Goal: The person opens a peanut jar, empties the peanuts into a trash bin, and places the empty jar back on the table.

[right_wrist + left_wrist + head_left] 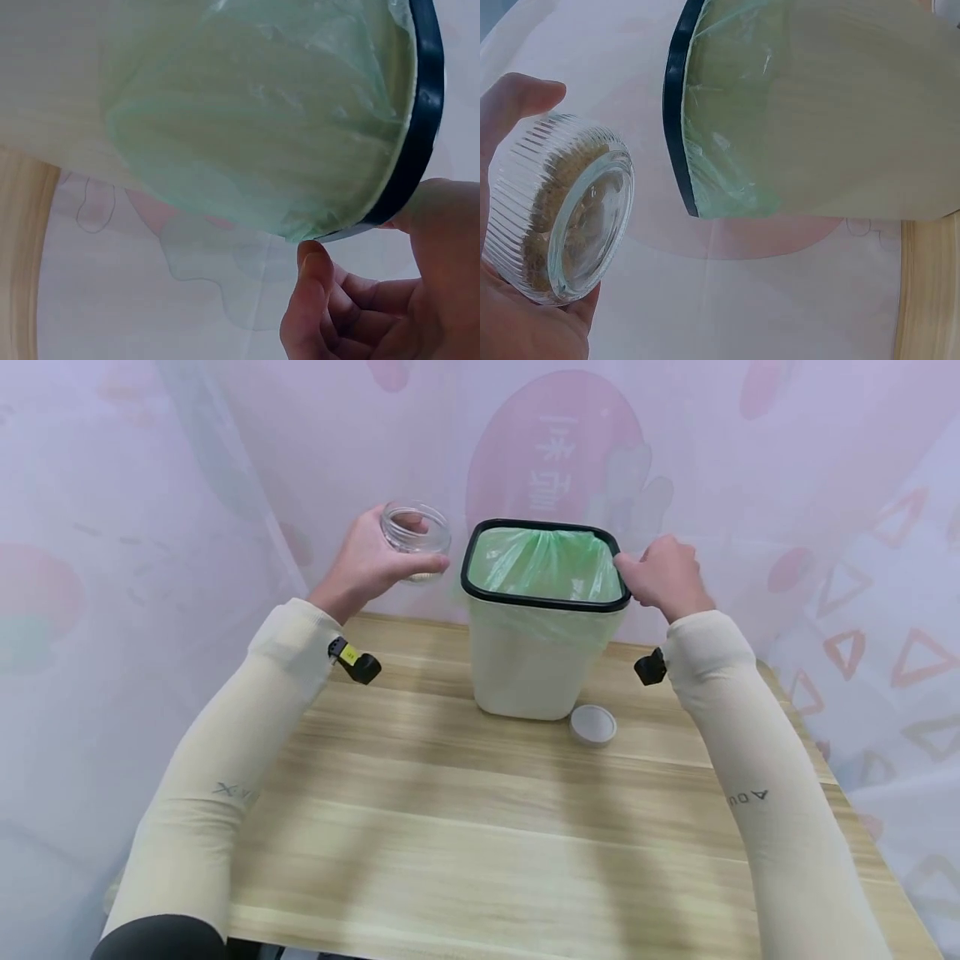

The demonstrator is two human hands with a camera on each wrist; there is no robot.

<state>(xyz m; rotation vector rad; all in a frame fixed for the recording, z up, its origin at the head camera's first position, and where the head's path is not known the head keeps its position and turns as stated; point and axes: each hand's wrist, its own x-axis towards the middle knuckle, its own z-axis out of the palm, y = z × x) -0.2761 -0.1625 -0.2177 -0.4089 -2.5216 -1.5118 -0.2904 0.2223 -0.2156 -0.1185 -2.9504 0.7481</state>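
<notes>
My left hand (372, 558) grips a clear glass jar (417, 537) with no lid on it, held in the air left of the bin. In the left wrist view the ribbed jar (555, 210) has something brown and crumbly inside near its base. A pale trash bin (528, 660) with a black rim (547, 602) stands on the table, lined with a green plastic bag (543, 556). My right hand (667, 578) pinches the right side of that rim. From the right wrist, the thumb and fingers show at the rim's corner (375, 214).
A round white lid (593, 725) lies on the wooden table (450, 827), close to the bin's lower right. Behind the table hangs a pale printed curtain (337, 435), which also runs along both sides.
</notes>
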